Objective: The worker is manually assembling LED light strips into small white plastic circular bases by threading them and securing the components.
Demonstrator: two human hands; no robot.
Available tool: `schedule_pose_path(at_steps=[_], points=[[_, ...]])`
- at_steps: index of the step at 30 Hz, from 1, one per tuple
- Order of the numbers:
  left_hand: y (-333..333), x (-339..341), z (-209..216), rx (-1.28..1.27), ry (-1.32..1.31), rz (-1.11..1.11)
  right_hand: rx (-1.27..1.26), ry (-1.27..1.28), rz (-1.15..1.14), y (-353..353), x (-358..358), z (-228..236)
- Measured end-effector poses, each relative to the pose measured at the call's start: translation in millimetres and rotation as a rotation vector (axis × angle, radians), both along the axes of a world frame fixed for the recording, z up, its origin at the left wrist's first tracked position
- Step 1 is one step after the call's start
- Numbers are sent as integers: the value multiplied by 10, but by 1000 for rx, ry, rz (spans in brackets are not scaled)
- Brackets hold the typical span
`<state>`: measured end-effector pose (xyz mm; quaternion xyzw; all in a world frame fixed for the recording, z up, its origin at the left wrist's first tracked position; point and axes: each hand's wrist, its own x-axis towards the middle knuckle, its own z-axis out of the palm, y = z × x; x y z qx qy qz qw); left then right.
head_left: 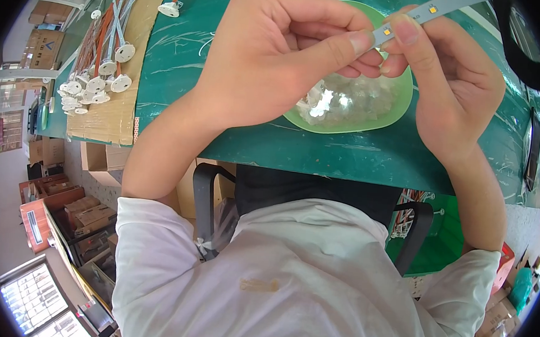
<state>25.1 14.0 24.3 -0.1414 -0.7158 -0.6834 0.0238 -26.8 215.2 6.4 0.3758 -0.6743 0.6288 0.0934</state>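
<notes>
Between both hands runs a white LED strip (pixel 432 9) dotted with small yellow LEDs, slanting up toward the top right. My left hand (pixel 284 60) pinches its lower end between thumb and fingers. Close beside it, my right hand (pixel 449 74) grips the strip with the thumb lying on top. Beneath the hands stands a light green bowl (pixel 401 106) holding many small clear, shiny pieces (pixel 350 102). The hands partly cover the bowl's far side.
A green table (pixel 321 150) spreads before me. On cardboard (pixel 143 28) at the left lie several white round-ended parts (pixel 97 84) with orange and white wires. Another such part (pixel 169 8) lies near the far edge. A green crate (pixel 431 242) stands below, right; a dark flat object (pixel 532 149) lies far right.
</notes>
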Motion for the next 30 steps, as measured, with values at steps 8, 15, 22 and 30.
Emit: schedule_pose_path(at_steps=[8,15,22,30], points=[[81,-6,129,34,-174,-47,612,-661,-301,-214,97,492],[10,8,59,-86,12,-58,-34,0,-18,-28,-1,-18],[-42,1,66,54,-183,-190,-36,26,-9,-24,25,-34],[-24,18,-13,-18,30,-50,-30,76,7,-37,39,-42]])
